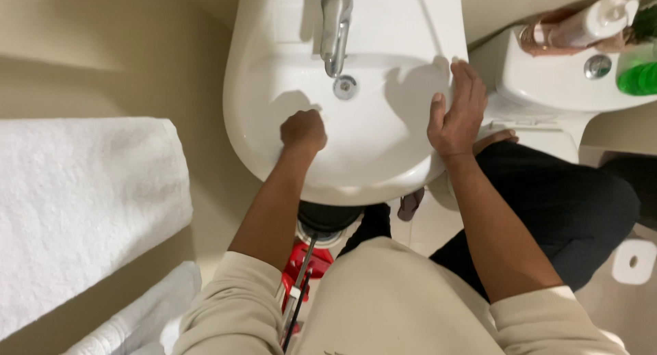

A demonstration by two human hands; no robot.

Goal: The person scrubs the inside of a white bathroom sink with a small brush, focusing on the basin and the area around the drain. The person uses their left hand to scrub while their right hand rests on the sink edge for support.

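Observation:
A white washbasin [383,163] fills the middle of the head view, with a chrome tap [335,28] at its back and a metal drain [345,87] below the spout. My left hand [302,131] is curled into a fist inside the bowl, pressed against its left inner wall; whether it holds anything is hidden. My right hand [457,110] lies flat with fingers together on the basin's right rim.
A white folded towel [75,204] lies at the left, another [137,321] below it. A white toilet tank [547,81] at the right carries a pump bottle [592,23] and a green bottle [640,74]. Red-handled tools [301,273] lie on the floor under the basin.

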